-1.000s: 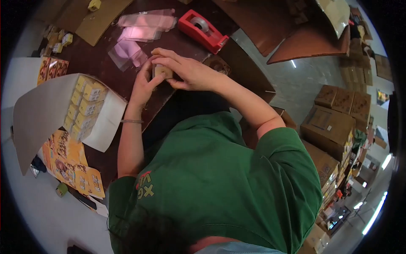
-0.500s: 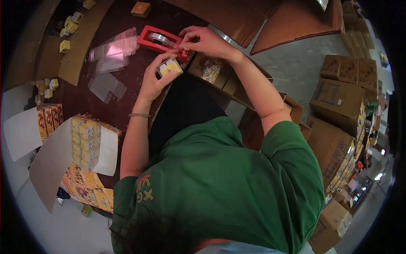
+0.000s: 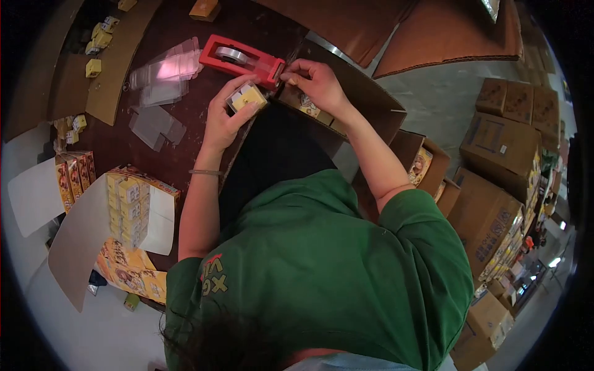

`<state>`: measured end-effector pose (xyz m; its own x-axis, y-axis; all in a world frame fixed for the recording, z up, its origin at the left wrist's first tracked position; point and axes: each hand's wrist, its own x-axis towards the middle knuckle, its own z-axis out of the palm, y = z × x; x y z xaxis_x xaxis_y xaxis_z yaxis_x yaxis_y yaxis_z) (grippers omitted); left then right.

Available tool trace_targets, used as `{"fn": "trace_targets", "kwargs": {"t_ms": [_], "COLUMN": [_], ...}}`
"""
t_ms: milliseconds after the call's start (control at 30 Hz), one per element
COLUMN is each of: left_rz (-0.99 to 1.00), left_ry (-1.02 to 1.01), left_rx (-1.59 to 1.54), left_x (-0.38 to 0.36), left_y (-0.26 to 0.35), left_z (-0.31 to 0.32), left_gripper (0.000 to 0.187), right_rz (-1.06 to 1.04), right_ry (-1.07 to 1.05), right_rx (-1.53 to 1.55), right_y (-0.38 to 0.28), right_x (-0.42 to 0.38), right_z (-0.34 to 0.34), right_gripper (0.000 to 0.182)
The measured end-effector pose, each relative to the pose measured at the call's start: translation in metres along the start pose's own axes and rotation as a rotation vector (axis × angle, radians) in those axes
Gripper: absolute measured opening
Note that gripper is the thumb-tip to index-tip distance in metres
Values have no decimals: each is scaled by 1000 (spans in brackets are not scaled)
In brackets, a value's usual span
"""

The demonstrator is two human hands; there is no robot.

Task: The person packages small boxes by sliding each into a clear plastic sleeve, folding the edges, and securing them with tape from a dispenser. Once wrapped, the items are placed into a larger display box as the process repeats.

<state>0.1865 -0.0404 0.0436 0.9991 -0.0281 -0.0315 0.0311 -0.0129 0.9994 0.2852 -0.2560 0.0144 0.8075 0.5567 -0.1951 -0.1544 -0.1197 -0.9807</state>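
Observation:
My left hand (image 3: 224, 117) is wrapped round a small clear plastic box (image 3: 247, 98) with yellow and white contents. It is held just below the front end of a red tape dispenser (image 3: 213, 60). Clear tape runs from the dispenser's roll (image 3: 231, 55) toward its cutting end. At that end my right hand (image 3: 317, 85) is closed, thumb and forefinger pinched on the end of the tape; the strip itself is hard to make out. Flat clear plastic sleeves (image 3: 164, 77) lie on the dark red table (image 3: 192, 123), left of the dispenser.
An open carton (image 3: 371, 105) with printed boxes stands beside the table, under my right forearm. At left, an opened display box (image 3: 162, 216) holds stacked small yellow boxes (image 3: 129, 207). Small yellow boxes (image 3: 102, 38) sit in a cardboard carton at upper left. Stacked cartons (image 3: 501, 148) stand at right.
My right hand has shifted right, off the top of the dispenser to beyond its cutting end, fingers still pinched. My left hand keeps the clear box in nearly the same place.

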Motion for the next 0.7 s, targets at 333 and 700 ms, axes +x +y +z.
{"fn": "trace_targets", "kwargs": {"t_ms": [333,700], "left_rz": [31,100], "left_ry": [306,173], "left_rx": [-102,-113], "left_x": [-22,-36], "left_y": [-11,-20], "left_z": [1,-14], "left_gripper": [33,47], "right_rz": [-99,-172], "right_ry": [-56,110], "right_rx": [193,228], "right_y": [-38,-2], "right_x": [-43,-29], "right_z": [67,109], "right_gripper": [25,32]}}
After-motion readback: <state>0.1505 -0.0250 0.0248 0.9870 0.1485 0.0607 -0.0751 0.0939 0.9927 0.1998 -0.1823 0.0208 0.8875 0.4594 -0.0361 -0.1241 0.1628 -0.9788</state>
